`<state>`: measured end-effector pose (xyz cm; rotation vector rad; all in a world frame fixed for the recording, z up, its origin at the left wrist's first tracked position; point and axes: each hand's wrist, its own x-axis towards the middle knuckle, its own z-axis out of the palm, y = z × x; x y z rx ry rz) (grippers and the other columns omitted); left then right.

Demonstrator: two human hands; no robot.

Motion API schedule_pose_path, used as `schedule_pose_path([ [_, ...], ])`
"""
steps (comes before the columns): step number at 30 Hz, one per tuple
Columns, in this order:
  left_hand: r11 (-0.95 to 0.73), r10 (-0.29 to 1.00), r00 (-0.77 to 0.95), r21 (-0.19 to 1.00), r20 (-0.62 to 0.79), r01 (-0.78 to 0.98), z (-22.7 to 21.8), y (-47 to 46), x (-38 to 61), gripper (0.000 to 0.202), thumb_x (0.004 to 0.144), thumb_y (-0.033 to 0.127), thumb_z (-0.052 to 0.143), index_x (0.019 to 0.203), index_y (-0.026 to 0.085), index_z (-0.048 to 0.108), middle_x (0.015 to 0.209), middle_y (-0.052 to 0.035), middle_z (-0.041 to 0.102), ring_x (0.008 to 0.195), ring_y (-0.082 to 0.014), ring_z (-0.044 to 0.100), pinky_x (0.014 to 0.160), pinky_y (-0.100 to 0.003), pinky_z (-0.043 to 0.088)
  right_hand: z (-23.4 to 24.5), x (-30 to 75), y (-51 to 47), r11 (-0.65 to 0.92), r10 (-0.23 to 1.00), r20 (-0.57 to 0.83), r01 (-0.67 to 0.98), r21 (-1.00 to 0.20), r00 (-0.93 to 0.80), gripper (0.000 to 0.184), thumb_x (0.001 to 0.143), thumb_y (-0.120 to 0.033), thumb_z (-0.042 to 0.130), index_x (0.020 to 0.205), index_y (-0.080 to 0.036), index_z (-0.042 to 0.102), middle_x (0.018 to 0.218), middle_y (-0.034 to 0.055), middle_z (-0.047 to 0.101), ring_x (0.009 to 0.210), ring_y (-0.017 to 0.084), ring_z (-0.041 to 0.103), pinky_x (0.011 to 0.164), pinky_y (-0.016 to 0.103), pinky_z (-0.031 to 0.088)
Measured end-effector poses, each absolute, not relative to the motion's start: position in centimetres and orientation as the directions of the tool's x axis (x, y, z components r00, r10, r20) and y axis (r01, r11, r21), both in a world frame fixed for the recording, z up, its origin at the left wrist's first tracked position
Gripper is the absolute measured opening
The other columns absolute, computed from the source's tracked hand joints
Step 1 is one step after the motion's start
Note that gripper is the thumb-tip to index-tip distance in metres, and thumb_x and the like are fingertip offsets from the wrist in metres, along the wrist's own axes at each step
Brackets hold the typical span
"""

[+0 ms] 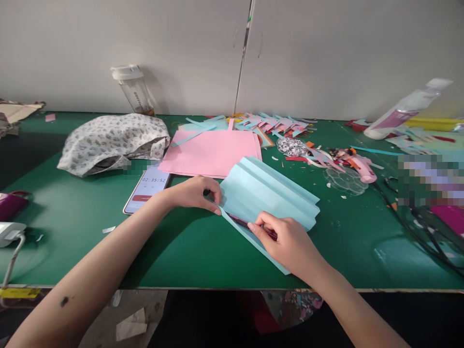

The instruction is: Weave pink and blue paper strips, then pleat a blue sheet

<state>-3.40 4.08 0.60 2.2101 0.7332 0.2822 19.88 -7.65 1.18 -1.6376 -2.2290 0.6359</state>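
A light blue sheet of paper [261,193] with several parallel fold creases lies slanted in front of me. My left hand [205,193] pinches its left corner between thumb and fingers. My right hand [282,237] is closed around a pair of scissors [239,221]; their dark blades lie along the sheet's near edge, pointing at my left hand. A narrow strip of the blue paper runs along the near side of the blades. My fingers hide most of the scissors' handles.
Behind the blue sheet lie pink sheets [206,150] and cut paper strips [275,124]. A phone [148,186] and a patterned cloth [112,142] are at left. Farther back stand a tumbler [134,89] and a leaning bottle [406,111]. A glue gun [362,166] and cables [409,222] lie right.
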Motion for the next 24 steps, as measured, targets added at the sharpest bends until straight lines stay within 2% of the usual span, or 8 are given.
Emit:
schedule_pose_path([
  [6,-0.512,0.586,0.808,0.751,-0.05,0.418,0.5,4.1,-3.5,0.023,0.066,0.038,0.072,0.07,0.017,0.063,0.081,-0.0009,0.062,0.075,-0.0132,0.056,0.07,-0.025,0.041,1.2,22.8,-9.6,0.235,0.944,-0.076,0.818,-0.526,-0.32,0.027,0.089,-0.038,0.041,0.068,-0.022,0.045,0.044,-0.007,0.031,0.039,0.009,0.031,0.043,0.023,0.02],
  [16,-0.493,0.599,0.798,0.756,-0.063,0.43,0.4,4.1,-3.5,0.023,0.065,0.038,0.072,0.069,0.017,0.063,0.078,0.0003,0.06,0.073,-0.012,0.054,0.07,-0.025,0.041,3.1,29.8,-13.2,0.206,0.912,-0.212,0.839,-0.504,-0.352,0.029,0.085,-0.04,0.049,0.063,-0.022,0.05,0.047,-0.0056,0.031,0.042,0.009,0.029,0.042,0.023,0.023],
  [19,-0.485,0.603,0.795,0.761,-0.066,0.431,0.3,4.1,-3.6,0.024,0.065,0.038,0.073,0.07,0.018,0.063,0.078,0.0003,0.06,0.073,-0.0122,0.054,0.068,-0.025,0.04,3.9,30.5,-12.5,0.167,0.94,-0.171,0.836,-0.523,-0.295,0.03,0.083,-0.043,0.051,0.062,-0.022,0.051,0.048,-0.005,0.029,0.043,0.01,0.028,0.04,0.024,0.022],
  [24,-0.486,0.595,0.802,0.769,-0.055,0.414,0.3,4.0,-3.5,0.022,0.065,0.037,0.072,0.069,0.018,0.063,0.077,0.0003,0.06,0.072,-0.012,0.053,0.068,-0.025,0.04,3.7,27.3,-10.6,0.131,0.978,-0.069,0.84,-0.526,-0.196,0.032,0.086,-0.045,0.046,0.066,-0.022,0.053,0.05,-0.0046,0.035,0.044,0.009,0.032,0.042,0.023,0.024],
])
